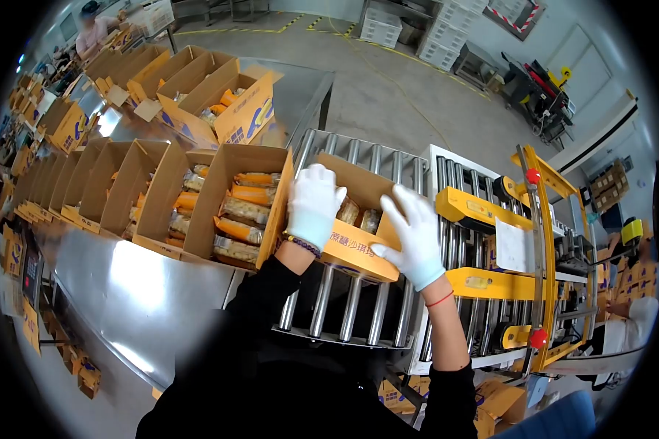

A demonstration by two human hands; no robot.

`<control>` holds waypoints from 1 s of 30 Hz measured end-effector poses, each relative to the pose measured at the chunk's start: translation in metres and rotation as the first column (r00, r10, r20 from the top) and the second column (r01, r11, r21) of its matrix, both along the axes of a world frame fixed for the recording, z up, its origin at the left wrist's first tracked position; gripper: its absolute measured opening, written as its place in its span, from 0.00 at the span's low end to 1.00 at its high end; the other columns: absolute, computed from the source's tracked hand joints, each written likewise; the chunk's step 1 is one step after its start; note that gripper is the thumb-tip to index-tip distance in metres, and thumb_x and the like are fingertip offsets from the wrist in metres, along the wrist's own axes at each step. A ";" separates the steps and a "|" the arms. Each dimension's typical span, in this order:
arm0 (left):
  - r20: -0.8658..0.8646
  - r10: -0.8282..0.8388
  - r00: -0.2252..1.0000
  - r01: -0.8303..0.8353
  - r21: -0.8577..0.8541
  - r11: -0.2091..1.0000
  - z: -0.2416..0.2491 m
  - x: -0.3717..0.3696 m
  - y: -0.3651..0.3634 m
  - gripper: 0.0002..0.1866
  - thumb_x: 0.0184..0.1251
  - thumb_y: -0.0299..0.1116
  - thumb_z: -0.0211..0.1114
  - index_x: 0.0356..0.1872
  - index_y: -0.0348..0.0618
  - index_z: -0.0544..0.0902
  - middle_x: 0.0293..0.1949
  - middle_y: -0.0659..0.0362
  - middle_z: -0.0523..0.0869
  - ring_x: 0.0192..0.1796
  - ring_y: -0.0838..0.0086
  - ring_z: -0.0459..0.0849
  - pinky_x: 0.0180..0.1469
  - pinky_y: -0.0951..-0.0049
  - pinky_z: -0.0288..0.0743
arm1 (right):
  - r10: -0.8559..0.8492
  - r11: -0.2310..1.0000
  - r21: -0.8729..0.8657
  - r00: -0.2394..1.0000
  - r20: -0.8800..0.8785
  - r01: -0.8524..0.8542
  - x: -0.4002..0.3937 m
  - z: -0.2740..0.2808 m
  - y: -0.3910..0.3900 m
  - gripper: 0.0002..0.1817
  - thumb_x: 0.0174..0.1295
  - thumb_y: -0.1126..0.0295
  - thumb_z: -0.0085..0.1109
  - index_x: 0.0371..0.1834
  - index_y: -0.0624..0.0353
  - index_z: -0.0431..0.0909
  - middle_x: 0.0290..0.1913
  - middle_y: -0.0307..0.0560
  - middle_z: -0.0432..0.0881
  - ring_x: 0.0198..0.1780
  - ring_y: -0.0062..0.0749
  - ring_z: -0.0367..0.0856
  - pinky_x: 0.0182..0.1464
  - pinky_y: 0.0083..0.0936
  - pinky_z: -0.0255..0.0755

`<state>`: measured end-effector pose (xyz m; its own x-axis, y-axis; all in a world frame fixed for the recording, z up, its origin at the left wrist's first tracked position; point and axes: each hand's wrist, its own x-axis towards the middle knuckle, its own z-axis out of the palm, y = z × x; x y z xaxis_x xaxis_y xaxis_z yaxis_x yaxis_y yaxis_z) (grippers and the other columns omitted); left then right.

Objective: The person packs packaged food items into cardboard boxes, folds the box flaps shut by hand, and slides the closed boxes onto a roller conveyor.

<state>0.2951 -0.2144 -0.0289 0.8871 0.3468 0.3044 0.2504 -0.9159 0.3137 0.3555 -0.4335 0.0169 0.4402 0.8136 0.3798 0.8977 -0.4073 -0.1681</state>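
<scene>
An orange-brown carton (pixel 355 252) with printed characters on its side sits on the metal rollers (pixel 351 304), and packaged food (pixel 349 212) shows inside it. My left hand (pixel 314 205), in a white glove, lies over the carton's left side, its fingers together; whether they grip a flap is hidden. My right hand (pixel 416 238), also gloved, is at the carton's right side with fingers spread and thumb over the printed side. Just left of my left hand stands an open carton (pixel 272 238) filled with wrapped food packs (pixel 247 212).
A row of open cartons (pixel 150 194) stands on the metal table (pixel 135 293) at left, with more cartons (pixel 241 110) behind. To the right is a yellow-armed sealing machine (pixel 483 282) over rollers. A person (pixel 91 33) is at the far upper left.
</scene>
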 end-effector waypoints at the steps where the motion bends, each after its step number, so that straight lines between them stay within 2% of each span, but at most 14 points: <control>1: 0.189 0.159 0.969 -0.146 -0.081 0.986 -0.003 -0.004 -0.004 0.21 0.68 0.47 0.73 0.49 0.39 0.83 0.46 0.49 0.84 0.57 0.48 0.83 0.60 0.52 0.78 | -0.091 0.996 -0.014 0.988 0.121 0.094 -0.003 0.009 0.003 0.55 0.40 0.53 0.84 0.77 0.52 0.70 0.78 0.54 0.66 0.77 0.54 0.64 0.79 0.55 0.56; 3: 0.348 0.329 0.878 -0.285 -0.174 0.943 -0.009 -0.015 -0.008 0.24 0.68 0.49 0.74 0.51 0.39 0.84 0.50 0.48 0.85 0.60 0.46 0.82 0.63 0.51 0.77 | -0.160 0.987 0.033 0.983 0.090 0.158 -0.011 0.004 0.001 0.60 0.40 0.52 0.85 0.79 0.60 0.65 0.74 0.54 0.70 0.75 0.53 0.67 0.81 0.56 0.53; 6: 0.088 0.339 0.937 -0.205 -0.648 0.734 -0.012 -0.027 0.003 0.33 0.73 0.55 0.69 0.62 0.33 0.80 0.55 0.42 0.87 0.60 0.50 0.85 0.64 0.58 0.78 | -0.094 0.993 -0.087 0.989 -0.111 0.085 -0.050 -0.016 -0.023 0.61 0.40 0.51 0.85 0.79 0.63 0.64 0.72 0.55 0.73 0.74 0.51 0.68 0.82 0.58 0.51; 12: 0.207 0.313 0.927 -0.069 -0.726 0.684 -0.031 0.036 -0.037 0.26 0.78 0.49 0.63 0.59 0.31 0.80 0.51 0.41 0.87 0.56 0.50 0.86 0.60 0.57 0.79 | -0.284 0.949 -0.120 0.956 0.075 0.291 -0.002 -0.046 -0.044 0.64 0.38 0.52 0.86 0.80 0.66 0.61 0.78 0.56 0.68 0.81 0.51 0.61 0.85 0.53 0.46; 14: 0.168 0.217 0.962 -0.028 -0.728 0.685 -0.032 0.049 -0.082 0.30 0.75 0.52 0.64 0.60 0.32 0.76 0.52 0.37 0.85 0.55 0.44 0.86 0.59 0.53 0.79 | -0.333 0.926 -0.172 0.942 0.049 0.336 0.008 -0.037 -0.035 0.59 0.47 0.51 0.81 0.80 0.67 0.59 0.80 0.58 0.66 0.83 0.53 0.58 0.85 0.51 0.46; 16: 0.319 -0.051 0.946 0.310 -0.854 0.418 -0.037 0.042 -0.118 0.33 0.72 0.55 0.66 0.60 0.32 0.76 0.55 0.36 0.83 0.55 0.44 0.85 0.57 0.50 0.78 | -0.318 0.928 -0.141 0.931 0.176 0.344 0.024 -0.066 -0.027 0.56 0.52 0.52 0.78 0.81 0.67 0.59 0.81 0.58 0.65 0.83 0.53 0.57 0.85 0.50 0.46; 18: -0.014 -0.489 0.872 0.258 -0.836 0.484 -0.003 0.006 -0.103 0.31 0.73 0.50 0.68 0.65 0.36 0.77 0.61 0.38 0.81 0.63 0.43 0.81 0.68 0.55 0.74 | -0.344 0.914 -0.138 0.910 0.230 0.381 0.028 -0.069 -0.032 0.46 0.63 0.58 0.67 0.81 0.67 0.58 0.82 0.58 0.63 0.84 0.52 0.56 0.85 0.48 0.47; 20: 0.292 -0.450 0.844 0.531 -0.574 0.624 0.011 -0.036 -0.091 0.31 0.72 0.47 0.69 0.68 0.38 0.76 0.62 0.39 0.81 0.66 0.44 0.80 0.72 0.55 0.71 | -0.390 0.909 -0.105 0.913 0.120 0.403 0.022 -0.054 -0.045 0.43 0.64 0.63 0.65 0.81 0.66 0.59 0.81 0.57 0.64 0.84 0.52 0.57 0.86 0.47 0.47; 22: 0.378 -0.191 0.906 0.251 -0.114 0.961 0.050 -0.073 -0.063 0.28 0.72 0.43 0.68 0.68 0.39 0.76 0.64 0.39 0.80 0.70 0.48 0.78 0.75 0.54 0.68 | -0.420 0.901 -0.078 0.904 0.082 0.426 0.023 -0.058 -0.059 0.41 0.65 0.66 0.64 0.81 0.66 0.59 0.81 0.58 0.64 0.83 0.53 0.58 0.85 0.46 0.47; 24: 0.420 0.129 0.898 -0.239 0.219 0.946 0.073 -0.095 -0.026 0.27 0.70 0.36 0.68 0.65 0.32 0.75 0.53 0.42 0.85 0.56 0.55 0.86 0.59 0.54 0.80 | -0.481 0.867 -0.071 0.866 0.138 0.493 0.030 -0.067 -0.069 0.41 0.65 0.67 0.64 0.81 0.65 0.60 0.80 0.58 0.65 0.82 0.53 0.59 0.85 0.47 0.48; 26: -0.146 0.307 0.940 -0.334 -0.215 0.918 0.055 -0.115 -0.003 0.21 0.71 0.31 0.63 0.62 0.33 0.74 0.40 0.45 0.88 0.42 0.51 0.90 0.45 0.53 0.85 | -0.473 0.840 -0.136 0.831 0.292 0.526 0.030 -0.066 -0.067 0.43 0.63 0.66 0.68 0.81 0.65 0.60 0.79 0.58 0.66 0.82 0.50 0.61 0.84 0.48 0.49; 27: 0.094 0.166 0.982 -0.159 -0.078 0.984 0.039 -0.118 -0.004 0.14 0.72 0.27 0.58 0.56 0.37 0.75 0.30 0.49 0.87 0.32 0.49 0.89 0.34 0.53 0.83 | -0.432 0.876 -0.169 0.891 0.140 0.452 0.023 -0.058 -0.059 0.46 0.61 0.64 0.71 0.81 0.65 0.60 0.79 0.59 0.66 0.81 0.52 0.61 0.84 0.47 0.50; 28: 0.100 0.055 0.993 -0.047 -0.082 0.996 0.039 -0.121 -0.010 0.10 0.72 0.25 0.55 0.51 0.42 0.76 0.29 0.49 0.85 0.32 0.51 0.89 0.34 0.54 0.82 | -0.379 0.910 -0.189 0.925 -0.012 0.370 0.017 -0.050 -0.049 0.49 0.59 0.61 0.74 0.81 0.66 0.59 0.79 0.61 0.66 0.81 0.53 0.61 0.84 0.47 0.50; 30: 0.001 -0.080 0.997 0.079 -0.128 0.989 0.038 -0.135 -0.027 0.11 0.75 0.35 0.63 0.53 0.45 0.83 0.33 0.51 0.88 0.38 0.53 0.89 0.43 0.55 0.83 | -0.046 0.943 0.305 0.963 -0.266 0.129 -0.006 -0.061 -0.023 0.62 0.47 0.53 0.84 0.82 0.68 0.55 0.80 0.67 0.61 0.82 0.64 0.55 0.84 0.48 0.50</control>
<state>0.1601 -0.2417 0.0096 0.9147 0.3108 0.2583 0.1799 -0.8856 0.4282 0.3495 -0.4567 -0.0445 0.6188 0.6227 0.4789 0.7722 -0.3701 -0.5165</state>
